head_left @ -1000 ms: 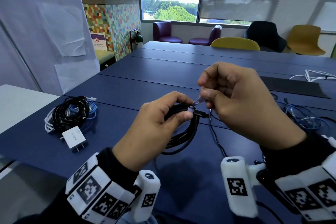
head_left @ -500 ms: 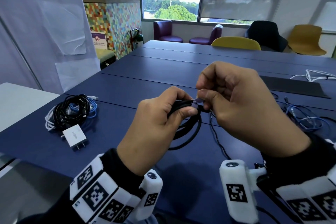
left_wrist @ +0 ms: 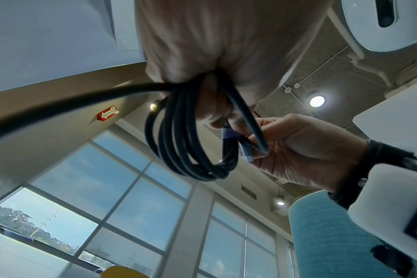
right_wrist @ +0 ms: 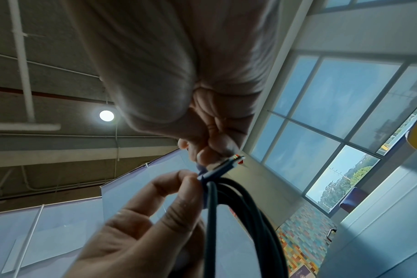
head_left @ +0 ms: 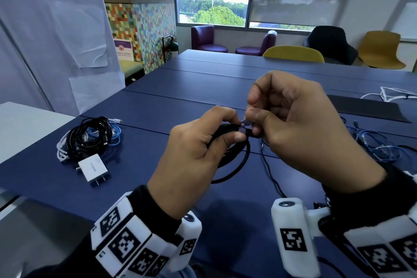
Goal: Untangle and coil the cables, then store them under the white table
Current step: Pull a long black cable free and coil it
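The black cable (head_left: pixel 234 156) sits coiled at centre frame above the blue tabletop (head_left: pixel 203 88), my left hand (head_left: pixel 194 165) curled round the loops so they cannot spring apart while my right hand (head_left: pixel 302 128) pinches the purple strap (head_left: pixel 244 123), I judge to bind them. From the left wrist, the loops (left_wrist: pixel 190 143) hang below my fist. The right wrist alone shows the plug tip (right_wrist: pixel 235 159) at my fingertips.

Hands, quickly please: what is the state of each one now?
Left hand: holds the coiled black cable.
Right hand: pinches the purple strap at the coil.
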Available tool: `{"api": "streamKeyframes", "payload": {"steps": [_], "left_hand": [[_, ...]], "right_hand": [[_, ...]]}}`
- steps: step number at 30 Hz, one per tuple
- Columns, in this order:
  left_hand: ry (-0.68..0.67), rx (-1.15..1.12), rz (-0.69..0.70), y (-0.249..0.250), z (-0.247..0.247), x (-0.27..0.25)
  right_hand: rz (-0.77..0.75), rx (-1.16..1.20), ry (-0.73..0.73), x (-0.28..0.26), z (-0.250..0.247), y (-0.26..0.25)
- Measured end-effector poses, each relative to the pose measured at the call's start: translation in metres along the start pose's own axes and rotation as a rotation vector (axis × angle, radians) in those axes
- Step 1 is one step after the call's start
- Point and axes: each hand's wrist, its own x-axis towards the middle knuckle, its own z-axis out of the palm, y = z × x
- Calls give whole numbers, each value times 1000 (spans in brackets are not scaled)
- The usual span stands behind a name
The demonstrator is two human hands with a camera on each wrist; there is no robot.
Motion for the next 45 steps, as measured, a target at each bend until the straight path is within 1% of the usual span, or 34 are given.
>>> {"api": "streamKeyframes", "payload": {"steps": [4,7,10,14,17,20,24,26,28,30,34,37,42,45], "left_hand": [[4,20,-19,-1,1,0],[9,17,-50,1,1,0],[13,-16,-84,2,0,1],[24,-27,-125,2,1,0],[38,-47,-141,2,1,-2],[25,-13,-110,6,1,-2],[-25,69,-16,7,0,-1],[-42,124,19,8,0,-1],[-15,118,28,8,0,-2],[25,48,12,8,1,-3],[53,-101,-26,10,4,-6],[79,-168,-81,10,5,-8],[33,-258,-206,6,-4,-4],[47,-446,-305,1,-9,3]], "right_hand": [[-31,-48,2,-1,0,0],[-90,-94,-9,-4,1,0],[-191,-147,8,-8,6,3],[-367,-260,72,-16,11,13],[-440,-329,135,-23,15,20],[-496,-338,194,-31,18,25],[-555,-336,239,-39,22,26],[-552,-355,257,-42,25,26],[-527,-384,294,-43,27,27],[-509,-401,338,-45,28,28],[-518,-401,381,-49,27,28],[-522,-398,392,-50,28,26],[-481,-271,394,-49,30,23],[-405,-194,408,-46,32,23]]}}
